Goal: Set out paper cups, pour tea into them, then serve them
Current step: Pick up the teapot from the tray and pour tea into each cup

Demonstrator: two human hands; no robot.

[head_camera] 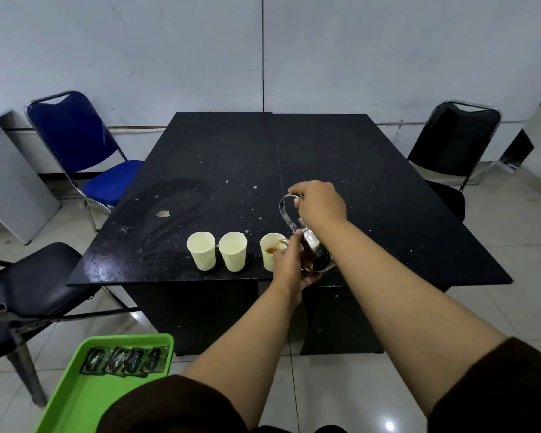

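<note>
Three pale paper cups stand in a row near the front edge of the black table [372, 182]. The left cup [201, 250] and middle cup [233, 251] look empty. The right cup [270, 254] holds some brown tea, and a thin stream runs into it from the spout of a shiny metal teapot [314, 250] tilted to the left. My right hand [320, 203] grips the teapot's arched handle from above. My left hand [289, 267] cups the teapot's body and underside, right beside the right cup.
A green tray [75, 398] with several dark sachets sits at the lower left. A blue chair [85, 151] and a dark chair [28, 285] stand left of the table, a black chair [450, 142] to the right. A damp smear marks the tabletop's left half.
</note>
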